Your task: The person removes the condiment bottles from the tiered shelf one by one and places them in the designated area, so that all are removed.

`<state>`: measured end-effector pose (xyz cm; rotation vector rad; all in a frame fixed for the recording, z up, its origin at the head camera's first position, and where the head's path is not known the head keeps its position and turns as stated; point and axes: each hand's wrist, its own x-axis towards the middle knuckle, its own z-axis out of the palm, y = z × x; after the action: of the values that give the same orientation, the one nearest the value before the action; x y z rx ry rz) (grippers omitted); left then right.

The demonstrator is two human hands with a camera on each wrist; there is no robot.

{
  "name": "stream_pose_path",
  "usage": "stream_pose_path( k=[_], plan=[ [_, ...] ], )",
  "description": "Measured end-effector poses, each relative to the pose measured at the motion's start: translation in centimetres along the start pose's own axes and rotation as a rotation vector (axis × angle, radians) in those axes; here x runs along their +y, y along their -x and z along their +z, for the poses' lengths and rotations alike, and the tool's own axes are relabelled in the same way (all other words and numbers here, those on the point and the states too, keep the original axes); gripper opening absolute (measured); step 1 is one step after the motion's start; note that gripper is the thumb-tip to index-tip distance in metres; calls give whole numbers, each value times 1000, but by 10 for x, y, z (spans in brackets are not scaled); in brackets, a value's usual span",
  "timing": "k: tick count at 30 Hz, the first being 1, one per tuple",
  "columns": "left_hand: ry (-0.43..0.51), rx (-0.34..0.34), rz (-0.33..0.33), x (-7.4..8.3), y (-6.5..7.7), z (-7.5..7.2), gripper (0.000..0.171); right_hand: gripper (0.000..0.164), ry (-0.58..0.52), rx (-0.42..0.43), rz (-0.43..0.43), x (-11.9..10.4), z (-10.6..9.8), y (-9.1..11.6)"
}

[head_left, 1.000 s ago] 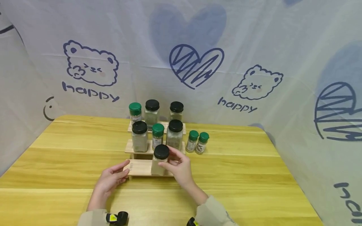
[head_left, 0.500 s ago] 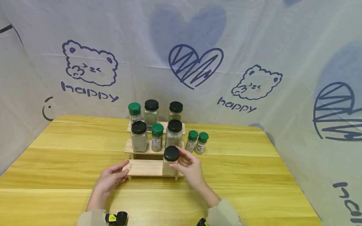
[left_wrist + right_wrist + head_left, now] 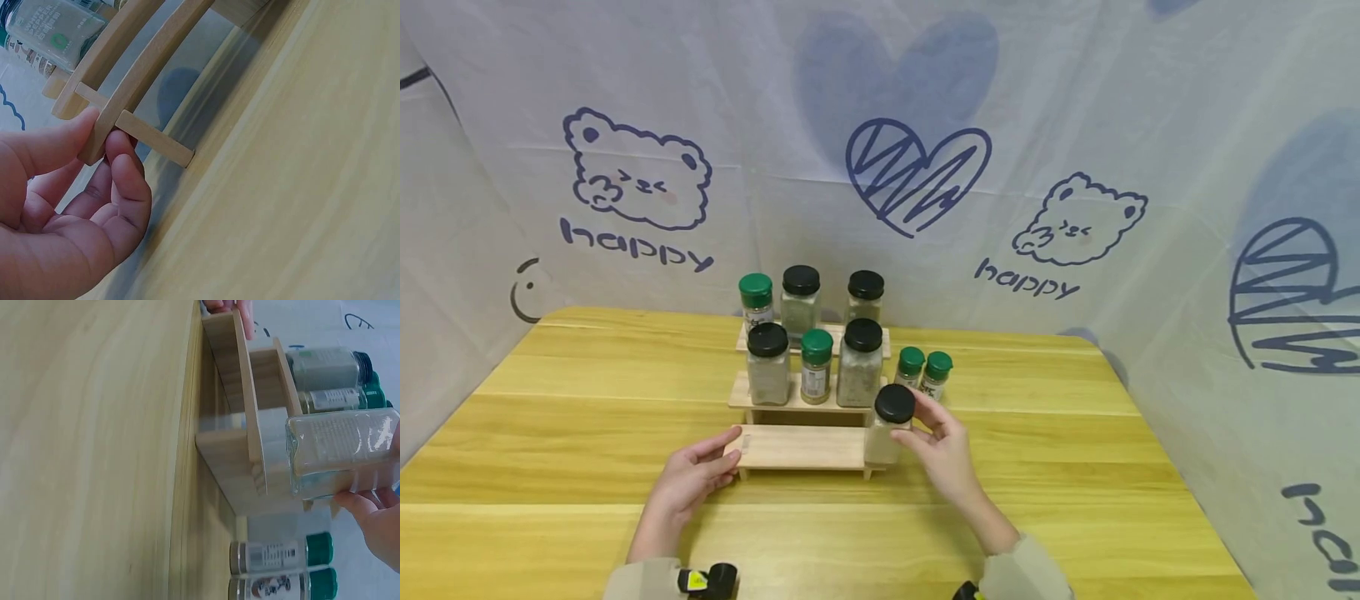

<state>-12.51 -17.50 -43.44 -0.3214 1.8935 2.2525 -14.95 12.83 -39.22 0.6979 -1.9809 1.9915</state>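
My right hand grips a square clear spice jar with a black lid, at the right end of the bottom step of a wooden tiered rack. In the right wrist view the jar is upright relative to the rack, and a gap shows between its base and the shelf board. At the other end, my left hand pinches the bottom step's left edge. The left wrist view has the thumb on top of the board and curled fingers beneath. No jar stands on this bottom step.
On the middle step, a green-capped bottle stands between two black-lidded jars. Behind, the top step carries another green-capped bottle and two black-lidded jars. Two small green-capped bottles stand on the table right of the rack. A printed cloth hangs behind.
My right hand has carried the black-lidded jar rightward along the bottom step, from right of its middle to its right end. My left hand has kept its hold on the rack.
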Motion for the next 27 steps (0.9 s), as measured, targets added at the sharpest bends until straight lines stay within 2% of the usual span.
stream_pose_path(
  k=[8, 13, 22, 27],
  plan=[
    [1, -2, -2, -1, 0, -1, 49, 52, 25, 22, -11, 2, -18, 3],
    [-2, -2, -3, -1, 1, -1, 49, 51, 49, 64, 27, 3, -28, 4],
    [1, -9, 4, -2, 0, -1, 50, 48, 142, 140, 73, 6, -51, 3],
    [2, -8, 2, 0, 1, -1, 51, 50, 229, 164, 77, 9, -63, -2]
  ],
)
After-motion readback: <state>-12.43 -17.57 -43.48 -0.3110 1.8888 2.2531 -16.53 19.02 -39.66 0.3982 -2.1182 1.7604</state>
